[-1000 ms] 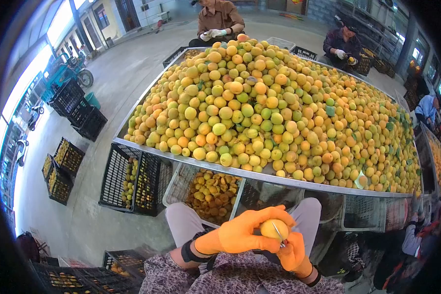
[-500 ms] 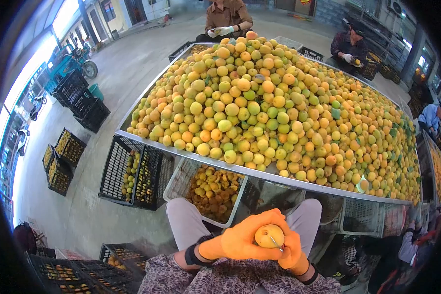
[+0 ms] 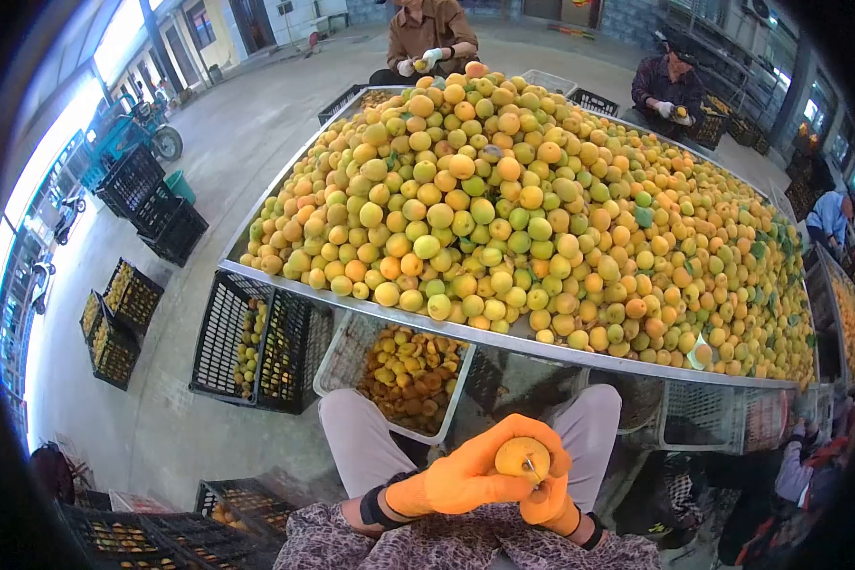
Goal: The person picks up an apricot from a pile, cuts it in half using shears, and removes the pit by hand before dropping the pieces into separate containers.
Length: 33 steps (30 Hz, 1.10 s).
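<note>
Two-handed, grips one fruit point(image 3: 517, 456) in the left hand point(image 3: 465, 480), pinches a knife point(image 3: 531, 465) in the right hand point(image 3: 548, 505), with opened pieces point(image 3: 410, 370) in the crate point(image 3: 338, 355), a large heap point(image 3: 465, 223) left on the desk point(image 3: 503, 339).

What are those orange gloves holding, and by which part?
The left hand holds a yellow fruit around its sides; the right hand holds a thin metal tool by its partly hidden near end.
</note>
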Tool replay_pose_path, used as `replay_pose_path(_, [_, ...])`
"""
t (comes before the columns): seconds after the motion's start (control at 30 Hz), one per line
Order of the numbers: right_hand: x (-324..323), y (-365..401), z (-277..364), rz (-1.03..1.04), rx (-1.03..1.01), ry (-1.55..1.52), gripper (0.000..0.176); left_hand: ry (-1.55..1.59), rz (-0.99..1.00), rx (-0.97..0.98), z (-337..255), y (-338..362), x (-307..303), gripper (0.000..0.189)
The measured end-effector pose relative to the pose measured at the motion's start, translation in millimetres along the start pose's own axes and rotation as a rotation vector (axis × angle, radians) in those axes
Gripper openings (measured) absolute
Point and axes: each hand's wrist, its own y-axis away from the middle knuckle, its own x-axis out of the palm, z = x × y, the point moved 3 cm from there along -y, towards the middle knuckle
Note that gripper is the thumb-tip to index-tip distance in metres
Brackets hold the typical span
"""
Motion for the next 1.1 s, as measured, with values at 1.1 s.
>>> replay_pose_path(1.1, [-15,-3,-16,0.427,0.049,0.012,0.040,-1.062,-0.098,0.161,-33,3,-26,0.044])
